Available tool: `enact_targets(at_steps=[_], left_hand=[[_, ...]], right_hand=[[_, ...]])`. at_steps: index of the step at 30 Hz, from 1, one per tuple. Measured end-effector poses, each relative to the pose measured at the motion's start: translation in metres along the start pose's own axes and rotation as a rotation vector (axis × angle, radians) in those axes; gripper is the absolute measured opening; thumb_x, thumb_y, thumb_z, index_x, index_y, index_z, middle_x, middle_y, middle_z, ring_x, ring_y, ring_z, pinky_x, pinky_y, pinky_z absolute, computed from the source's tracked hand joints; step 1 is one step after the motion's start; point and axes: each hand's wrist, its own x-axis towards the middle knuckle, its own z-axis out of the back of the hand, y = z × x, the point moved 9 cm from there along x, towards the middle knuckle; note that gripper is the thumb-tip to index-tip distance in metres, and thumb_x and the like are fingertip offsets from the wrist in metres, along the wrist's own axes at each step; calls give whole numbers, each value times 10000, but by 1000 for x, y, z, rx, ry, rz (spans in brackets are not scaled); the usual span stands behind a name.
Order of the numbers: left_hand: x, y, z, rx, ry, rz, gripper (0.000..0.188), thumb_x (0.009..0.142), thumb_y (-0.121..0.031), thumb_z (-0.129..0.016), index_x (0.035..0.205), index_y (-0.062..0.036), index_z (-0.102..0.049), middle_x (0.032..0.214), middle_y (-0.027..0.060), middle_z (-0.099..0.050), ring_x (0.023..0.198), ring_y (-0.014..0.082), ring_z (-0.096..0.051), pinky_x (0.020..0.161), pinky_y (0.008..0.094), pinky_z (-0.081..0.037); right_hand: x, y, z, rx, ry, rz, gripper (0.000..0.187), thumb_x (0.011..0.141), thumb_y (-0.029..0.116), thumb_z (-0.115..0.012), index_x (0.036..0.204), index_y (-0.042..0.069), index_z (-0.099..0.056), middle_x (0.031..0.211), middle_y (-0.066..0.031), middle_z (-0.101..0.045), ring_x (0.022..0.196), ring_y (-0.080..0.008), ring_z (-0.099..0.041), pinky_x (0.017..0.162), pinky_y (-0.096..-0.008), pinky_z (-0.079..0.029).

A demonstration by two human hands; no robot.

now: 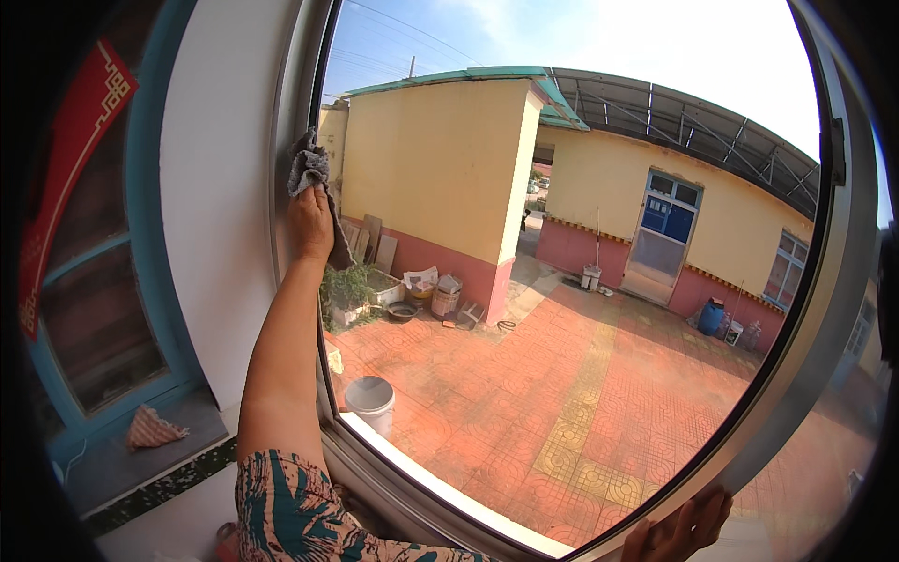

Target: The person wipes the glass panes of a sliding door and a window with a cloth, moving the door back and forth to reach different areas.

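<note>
My left hand [313, 223] is raised at the left side of the window, closed around a crumpled dark grey cloth [307, 167]. The cloth touches the metal upright [286, 220] there, and part of it hangs down below the wrist. At the lower right, the fingers of my right hand [682, 530] curl over the bottom corner of the grey metal window frame [749, 459]. The rest of that hand is cut off by the picture's lower edge. A patterned short sleeve [286, 501] covers my left upper arm.
To the left is a white wall [220, 140] beside a blue-framed door [145, 281]. A striped cloth bundle [156, 428] lies on the ledge below. Beyond the window are a white bucket [370, 403], potted plants [346, 288] and a red-paved courtyard [468, 412].
</note>
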Motion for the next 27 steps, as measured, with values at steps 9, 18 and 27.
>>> enact_targets(at_steps=[9, 18, 27], left_hand=[[-330, 77, 67, 54, 302, 664, 366, 997, -274, -426, 867, 43, -554, 871, 263, -591, 876, 446, -551, 770, 498, -422], [-334, 31, 44, -457, 85, 1342, 602, 996, -491, -380, 1336, -3, -472, 1303, 197, -537, 1134, 359, -547, 954, 419, -418], [-133, -325, 113, -685, 299, -235, 610, 930, -281, -555, 1477, -95, -360, 1536, 175, -300, 1413, 446, -232, 1135, 534, -162]], right_hand=[[-10, -1, -6, -48, 119, 7, 598, 904, 219, -467, 1443, 20, -298, 1512, -263, -224, 1397, -469, -219, 1120, -586, -216], [-13, -8, -3, -83, 119, 7, 589, 902, 261, -488, 1424, 30, -345, 1488, -294, -282, 1380, -480, -244, 1108, -572, -211], [-14, -9, -2, -58, 111, -22, 555, 900, 224, -493, 1412, 53, -366, 1477, -284, -318, 1372, -491, -260, 1106, -584, -216]])
